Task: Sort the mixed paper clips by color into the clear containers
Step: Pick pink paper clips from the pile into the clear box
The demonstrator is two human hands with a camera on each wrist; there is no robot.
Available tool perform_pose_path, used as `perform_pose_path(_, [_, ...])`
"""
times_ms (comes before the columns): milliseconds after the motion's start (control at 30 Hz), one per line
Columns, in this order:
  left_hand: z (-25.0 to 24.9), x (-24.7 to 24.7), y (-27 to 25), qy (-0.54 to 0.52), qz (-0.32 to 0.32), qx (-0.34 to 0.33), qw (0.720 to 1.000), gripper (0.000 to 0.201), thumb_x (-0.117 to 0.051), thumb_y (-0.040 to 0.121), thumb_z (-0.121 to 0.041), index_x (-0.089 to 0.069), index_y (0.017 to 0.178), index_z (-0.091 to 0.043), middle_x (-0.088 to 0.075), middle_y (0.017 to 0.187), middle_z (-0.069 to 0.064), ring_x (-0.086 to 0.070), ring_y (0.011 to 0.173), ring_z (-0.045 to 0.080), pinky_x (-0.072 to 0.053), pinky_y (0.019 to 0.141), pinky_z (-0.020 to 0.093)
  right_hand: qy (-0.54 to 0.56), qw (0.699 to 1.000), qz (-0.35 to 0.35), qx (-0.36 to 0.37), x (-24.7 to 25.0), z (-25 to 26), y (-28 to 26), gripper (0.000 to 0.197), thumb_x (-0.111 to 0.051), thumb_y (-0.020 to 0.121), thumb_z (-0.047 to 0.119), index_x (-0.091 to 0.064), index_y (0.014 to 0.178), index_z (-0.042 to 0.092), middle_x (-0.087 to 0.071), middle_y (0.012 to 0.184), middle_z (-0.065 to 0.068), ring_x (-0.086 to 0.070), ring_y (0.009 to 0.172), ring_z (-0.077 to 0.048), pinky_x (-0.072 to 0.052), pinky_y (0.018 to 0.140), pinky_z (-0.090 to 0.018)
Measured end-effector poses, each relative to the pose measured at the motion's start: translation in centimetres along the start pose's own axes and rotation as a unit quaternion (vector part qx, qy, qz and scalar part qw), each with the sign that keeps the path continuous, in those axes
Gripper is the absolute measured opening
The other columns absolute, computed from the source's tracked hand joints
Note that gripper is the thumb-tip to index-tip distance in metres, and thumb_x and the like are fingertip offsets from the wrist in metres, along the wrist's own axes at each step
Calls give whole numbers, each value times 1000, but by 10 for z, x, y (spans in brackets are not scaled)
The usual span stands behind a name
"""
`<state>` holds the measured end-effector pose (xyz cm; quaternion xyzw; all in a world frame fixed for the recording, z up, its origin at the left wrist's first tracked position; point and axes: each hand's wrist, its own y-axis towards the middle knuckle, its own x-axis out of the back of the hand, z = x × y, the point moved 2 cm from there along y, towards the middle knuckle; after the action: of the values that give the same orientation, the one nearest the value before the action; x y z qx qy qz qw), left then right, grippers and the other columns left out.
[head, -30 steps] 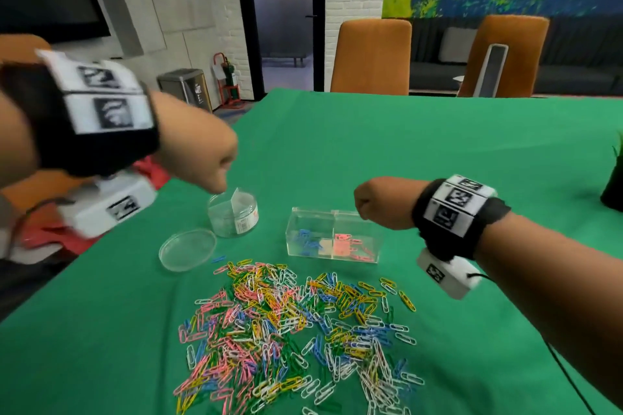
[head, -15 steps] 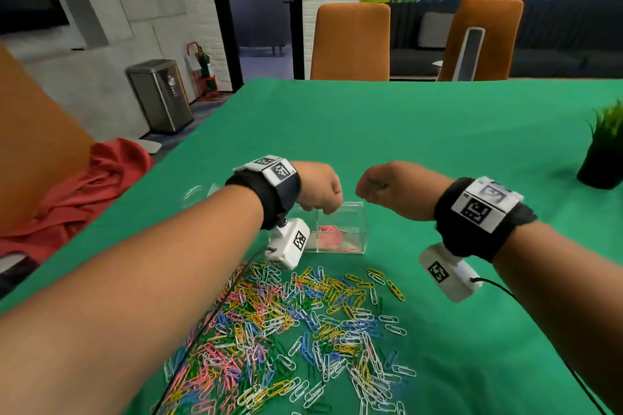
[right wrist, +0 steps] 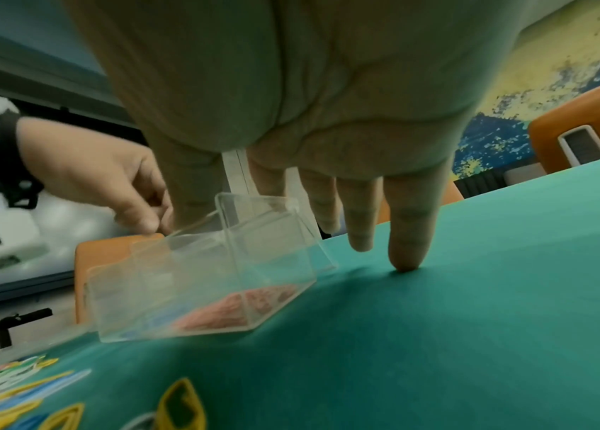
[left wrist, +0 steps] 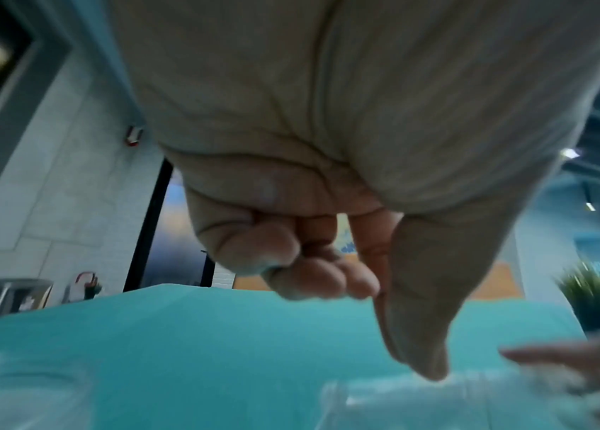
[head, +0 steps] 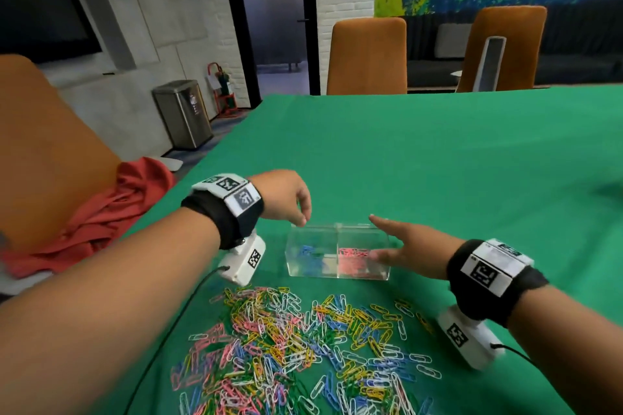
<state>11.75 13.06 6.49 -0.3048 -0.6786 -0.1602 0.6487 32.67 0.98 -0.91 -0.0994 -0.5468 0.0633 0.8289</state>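
A clear two-compartment box [head: 337, 229] stands on the green table, with blue clips [head: 308, 251] in its left half and pink clips [head: 354, 253] in its right half. My left hand [head: 301, 217] hovers at the box's far left corner with its fingers curled into the palm and the thumb pointing down; no clip shows in it. My right hand [head: 394, 241] lies open round the box's right end, and in the right wrist view its little finger touches the cloth beside the box [right wrist: 198, 276]. The mixed pile of paper clips [head: 296, 340] lies in front of the box.
A red cloth [head: 111, 212] lies on an orange chair at the table's left edge. Two more orange chairs [head: 367, 57] stand at the far side. Bare green cloth [head: 438, 162] stretches behind the box. My left forearm hides the table to the left of the box.
My left hand came down from high on the left to the box's far left corner. My right hand opened from a fist and dropped to the box's right end.
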Motion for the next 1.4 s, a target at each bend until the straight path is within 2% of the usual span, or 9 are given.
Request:
perform_pose_path(67, [4,-16,-4,23,9,-11,1000,11,-78,81,-33,-78,92,-32,-58,72,-19,-54,70,5,-36,62,20,7,1000,2,-9,-2,-2,2,81,-56,89,59,-12,154,42,-42,151,-4,-45,135,-20,-34,109,-28])
perform_pose_path(133, [4,-29,-3,14,-5,-36,999,11,-78,81,-37,-79,92,-36,-62,92,-12,-55,83,11,-38,72,22,14,1000,0,-13,-3,-4,5,80,-57,88,58,-12,153,43,-49,146,-8,-49,132,-20,-36,107,-28])
perform_pose_path(267, [1,-47,6,43,-13,-56,997,11,-75,83,-43,-79,93,-39,-41,105,-10,-38,104,13,-43,94,35,27,1000,0,-11,-4,-9,8,82,-59,86,61,-13,152,46,-55,141,-6,-53,127,-17,-39,105,-27])
perform_pose_path(700, [-3,-58,15,15,-6,-50,999,7,-78,80,-43,-79,85,-38,-48,114,-14,-34,114,15,-36,102,36,39,999,-3,1,-9,-18,13,82,-61,84,62,-14,150,50,-51,145,1,-51,129,-13,-40,107,-30])
perform_pose_path(800, [4,-39,7,-41,-29,-73,996,4,-77,83,-34,-79,85,-31,-58,113,-11,-43,106,6,-33,97,22,42,999,-3,6,-10,-19,14,83,-61,83,62,-14,150,50,-48,147,2,-51,129,-14,-39,108,-31])
perform_pose_path(967, [58,4,-8,-106,-124,-23,986,3,-75,85,-25,-76,84,-22,-69,83,-11,-63,77,5,-49,77,25,41,999,-8,4,-11,-21,17,84,-62,82,63,-15,150,51,-52,143,1,-53,127,-14,-40,107,-31])
perform_pose_path(1133, [117,-4,-23,-20,-27,75,997,10,-74,84,-30,-75,76,-25,-74,81,-14,-66,76,5,-45,69,24,54,999,1,9,-7,-14,12,94,-53,67,76,-17,149,50,-52,144,1,-55,125,-12,-39,108,-29])
perform_pose_path(1267, [135,-16,-28,-23,-57,116,991,19,-74,80,-28,-70,62,-23,-72,74,-13,-67,74,8,-46,67,22,52,999,3,5,-6,-10,9,101,-49,59,79,-17,150,48,-52,143,-1,-56,123,-13,-39,107,-27])
perform_pose_path(1400, [134,-22,-34,-13,-55,126,990,10,-77,79,-29,-78,76,-20,-76,83,-9,-68,79,10,-51,76,24,59,998,2,2,-6,-5,5,101,-48,59,78,-15,150,47,-49,146,-2,-54,126,-12,-37,109,-26])
